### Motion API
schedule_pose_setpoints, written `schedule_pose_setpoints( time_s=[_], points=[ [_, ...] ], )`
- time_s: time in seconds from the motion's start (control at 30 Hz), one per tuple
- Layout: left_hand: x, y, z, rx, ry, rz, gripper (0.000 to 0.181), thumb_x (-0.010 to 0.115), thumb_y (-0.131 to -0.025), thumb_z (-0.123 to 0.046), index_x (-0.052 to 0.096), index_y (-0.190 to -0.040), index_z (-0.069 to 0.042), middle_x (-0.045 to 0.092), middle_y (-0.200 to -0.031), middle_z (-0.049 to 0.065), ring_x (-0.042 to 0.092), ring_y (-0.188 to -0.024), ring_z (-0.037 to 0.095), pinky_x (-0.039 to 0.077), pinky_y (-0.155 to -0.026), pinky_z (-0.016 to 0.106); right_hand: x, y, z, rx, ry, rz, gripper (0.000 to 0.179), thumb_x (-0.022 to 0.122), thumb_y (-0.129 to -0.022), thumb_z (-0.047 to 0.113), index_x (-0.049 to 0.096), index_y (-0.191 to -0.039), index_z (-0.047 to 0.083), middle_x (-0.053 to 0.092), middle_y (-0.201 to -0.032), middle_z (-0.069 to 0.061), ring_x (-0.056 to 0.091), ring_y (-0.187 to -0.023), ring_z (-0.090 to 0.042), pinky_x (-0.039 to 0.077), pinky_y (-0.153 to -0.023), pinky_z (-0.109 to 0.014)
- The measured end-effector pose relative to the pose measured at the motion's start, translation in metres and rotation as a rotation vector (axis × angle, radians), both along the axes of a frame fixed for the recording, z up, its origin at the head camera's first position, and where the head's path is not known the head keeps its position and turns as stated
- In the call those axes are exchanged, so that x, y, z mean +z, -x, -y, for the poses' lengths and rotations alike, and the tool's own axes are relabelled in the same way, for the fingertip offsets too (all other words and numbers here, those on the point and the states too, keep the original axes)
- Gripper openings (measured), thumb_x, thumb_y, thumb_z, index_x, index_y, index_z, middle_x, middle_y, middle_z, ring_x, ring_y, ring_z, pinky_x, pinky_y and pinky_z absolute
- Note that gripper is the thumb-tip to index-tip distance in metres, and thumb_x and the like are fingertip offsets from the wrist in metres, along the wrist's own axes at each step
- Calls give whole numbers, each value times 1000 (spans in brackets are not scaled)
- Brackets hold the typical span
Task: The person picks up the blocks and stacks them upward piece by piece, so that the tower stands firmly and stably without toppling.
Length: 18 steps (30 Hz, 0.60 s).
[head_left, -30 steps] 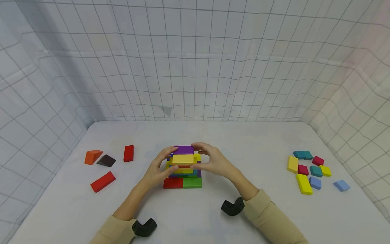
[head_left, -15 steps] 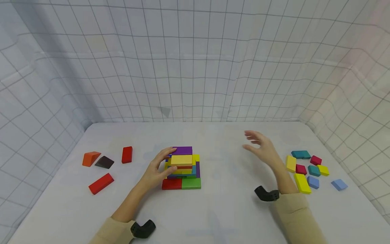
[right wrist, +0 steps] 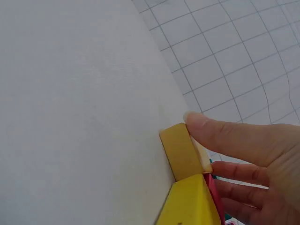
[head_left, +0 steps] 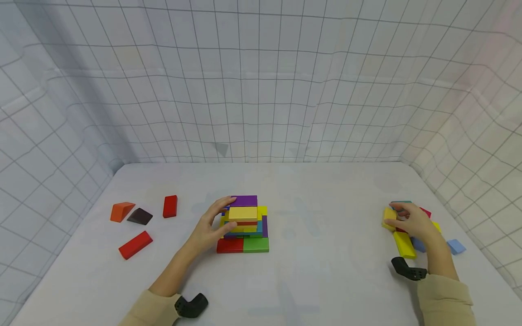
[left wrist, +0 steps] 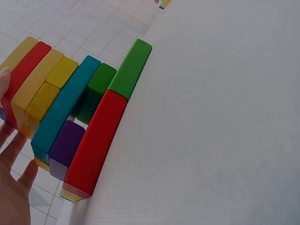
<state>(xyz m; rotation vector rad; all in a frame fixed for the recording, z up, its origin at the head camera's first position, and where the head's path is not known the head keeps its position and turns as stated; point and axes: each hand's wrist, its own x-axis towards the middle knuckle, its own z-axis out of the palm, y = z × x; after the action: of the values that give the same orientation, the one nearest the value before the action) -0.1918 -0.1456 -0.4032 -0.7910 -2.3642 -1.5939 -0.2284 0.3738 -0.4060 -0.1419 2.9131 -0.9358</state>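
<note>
In the head view, a tower of coloured building blocks [head_left: 243, 214] stands on the white table, a purple block [head_left: 244, 201] at its top. My left hand [head_left: 209, 228] holds the tower's upper left side, thumb in front and fingers toward the back. The left wrist view shows red [left wrist: 96, 145] and green [left wrist: 131, 70] blocks at the base, with teal, yellow and purple ones above. Far to the right, my right hand [head_left: 416, 224] pinches a pale yellow block [right wrist: 180, 150] between thumb and fingers. A bright yellow block [right wrist: 190, 201] touches it.
Around the right hand lie more loose blocks, including a long yellow block [head_left: 405, 245] and a blue block [head_left: 456, 246]. On the left are two red blocks [head_left: 135, 245], an orange wedge [head_left: 122, 211] and a dark wedge [head_left: 140, 216]. A grid-patterned sheet [head_left: 261, 90] rises behind.
My right hand has left the tower, swung right across the table and come down on the pale yellow block. The left hand has stayed at the tower.
</note>
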Motion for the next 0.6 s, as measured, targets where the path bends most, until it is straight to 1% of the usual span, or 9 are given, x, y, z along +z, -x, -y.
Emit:
schedule_pose_setpoints(
  time_s=[0.07, 0.13, 0.2, 0.27, 0.33, 0.4, 0.5, 0.6],
  points=[
    [0, 0, 0, 1, 3, -5, 55, 60, -80, 7, 41, -132, 2, 38, -136, 22, 39, -116, 31, 33, -95, 60, -2, 0, -1, 12, -4, 13, 65, 66, -83, 33, 44, -127, -9, 43, -122, -31, 47, -105, -44, 51, -78, -42],
    [0, -1, 0, 3, 6, -8, 55, 61, -80, 7, 41, -132, 2, 38, -136, 22, 39, -117, 31, 34, -95, 60, -4, 2, -1, 33, -6, 14, 65, 68, -82, 33, 45, -127, -8, 41, -123, -31, 47, -106, -44, 51, -78, -42],
    [0, -1, 0, 4, 8, -13, 55, 61, -80, 7, 41, -132, 3, 38, -136, 21, 39, -117, 31, 34, -95, 59, -5, 3, 0, 67, -4, 8, 64, 68, -81, 32, 46, -127, -6, 40, -125, -30, 46, -107, -44, 48, -82, -47],
    [0, -1, 0, 5, 10, -14, 55, 61, -80, 7, 41, -132, 2, 38, -136, 21, 40, -117, 30, 34, -95, 59, -7, 5, 3, 119, 5, -9, 60, 68, -82, 29, 47, -127, -5, 39, -128, -28, 45, -109, -43, 44, -87, -52],
    [1, -1, 0, 5, 12, -15, 56, 61, -80, 7, 41, -132, 2, 39, -136, 20, 40, -117, 28, 34, -95, 59, -8, 7, 6, 179, 44, -15, 56, 67, -83, 22, 46, -128, -4, 38, -131, -27, 44, -112, -44, 40, -91, -55],
    [0, -1, 0, 3, 10, -15, 56, 61, -80, 7, 41, -132, 2, 39, -136, 20, 41, -116, 26, 34, -94, 59, -9, 9, 10, 219, 81, -6, 54, 66, -84, 19, 45, -129, -2, 39, -134, -25, 42, -116, -44, 37, -93, -57],
    [1, -1, 0, 1, 5, -11, 56, 61, -80, 7, 41, -132, 2, 38, -136, 20, 41, -116, 22, 34, -94, 59, -9, 10, 14, 220, 124, 37, 56, 65, -85, 20, 42, -133, 2, 39, -136, -24, 38, -120, -46, 34, -95, -59],
    [1, -1, 0, 1, 4, -7, 56, 61, -80, 7, 41, -132, 2, 38, -137, 20, 41, -115, 18, 34, -95, 59, -7, 9, 15, 176, 111, 56, 59, 66, -84, 25, 42, -134, 4, 41, -134, -24, 38, -119, -46, 34, -94, -60]
  ],
)
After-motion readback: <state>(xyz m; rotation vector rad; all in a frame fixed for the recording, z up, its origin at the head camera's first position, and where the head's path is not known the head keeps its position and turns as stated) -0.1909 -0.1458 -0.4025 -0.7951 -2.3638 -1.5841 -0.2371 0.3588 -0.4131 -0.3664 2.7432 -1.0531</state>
